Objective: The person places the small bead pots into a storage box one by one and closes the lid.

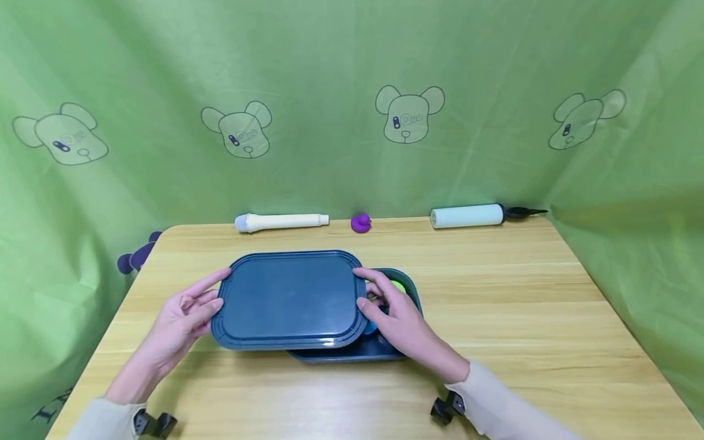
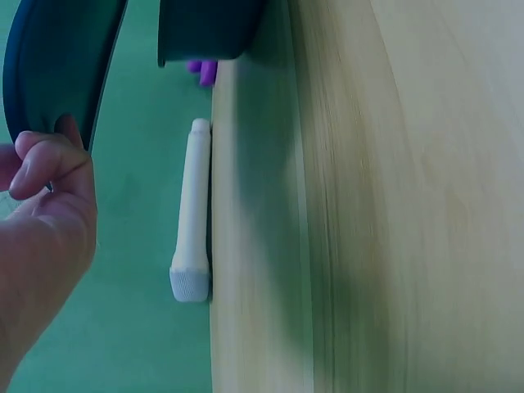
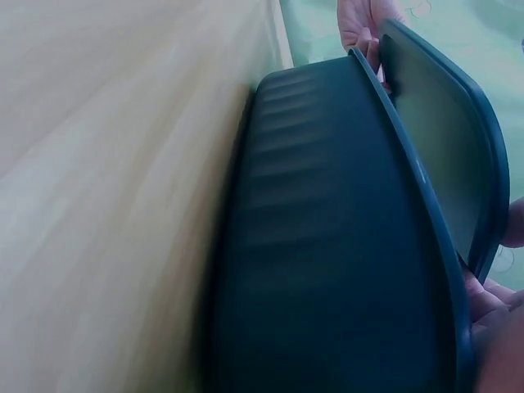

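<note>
A dark blue rectangular lid (image 1: 291,299) with rounded corners is held by both hands above a deep box (image 3: 327,229) of the same colour. The left hand (image 1: 181,318) grips the lid's left end, thumb on top and fingers beneath. At the other end, the right hand (image 1: 398,318) pinches the lid's edge. The lid sits shifted to the left, so the box's right part (image 1: 415,290) shows past it. Inside the box, a bright green thing (image 1: 398,286) and a blue one (image 1: 370,327) are partly visible; the lid and right hand hide the rest.
Along the back edge of the wooden table (image 1: 528,318) lie a white toy microphone (image 1: 286,222), a purple rubber duck (image 1: 360,223) and a pale hand pump (image 1: 467,216) with a black nozzle. A green curtain (image 1: 324,122) with bear drawings hangs behind and at the sides.
</note>
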Available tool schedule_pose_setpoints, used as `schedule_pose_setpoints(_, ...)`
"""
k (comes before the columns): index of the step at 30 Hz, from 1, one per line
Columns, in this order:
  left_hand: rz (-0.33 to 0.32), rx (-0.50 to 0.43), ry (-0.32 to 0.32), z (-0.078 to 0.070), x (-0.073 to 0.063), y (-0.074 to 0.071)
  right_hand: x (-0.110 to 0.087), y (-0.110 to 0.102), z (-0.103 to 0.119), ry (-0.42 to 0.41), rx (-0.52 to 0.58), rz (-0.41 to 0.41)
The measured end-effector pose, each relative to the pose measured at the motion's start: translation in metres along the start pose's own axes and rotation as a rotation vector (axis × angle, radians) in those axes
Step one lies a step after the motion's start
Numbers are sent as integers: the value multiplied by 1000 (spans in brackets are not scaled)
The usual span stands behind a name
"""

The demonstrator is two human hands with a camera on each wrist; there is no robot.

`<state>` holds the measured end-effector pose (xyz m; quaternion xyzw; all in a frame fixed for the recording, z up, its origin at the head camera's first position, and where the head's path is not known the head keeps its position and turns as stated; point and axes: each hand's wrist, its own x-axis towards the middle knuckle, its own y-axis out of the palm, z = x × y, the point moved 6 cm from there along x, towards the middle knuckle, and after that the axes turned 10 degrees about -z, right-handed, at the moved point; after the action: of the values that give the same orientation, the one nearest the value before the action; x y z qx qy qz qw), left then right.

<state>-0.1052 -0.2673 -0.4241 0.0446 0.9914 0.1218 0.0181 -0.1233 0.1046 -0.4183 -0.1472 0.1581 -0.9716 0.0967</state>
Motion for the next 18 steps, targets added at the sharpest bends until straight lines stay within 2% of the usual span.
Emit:
schedule_pose_setpoints(5, 30, -66, -21, 1, 3, 13, -1, -13, -1, -20, 11, -37)
schedule_pose_setpoints(18, 25, -51, -40, 12, 8, 45, -3, -46, -4, 26, 90, -105)
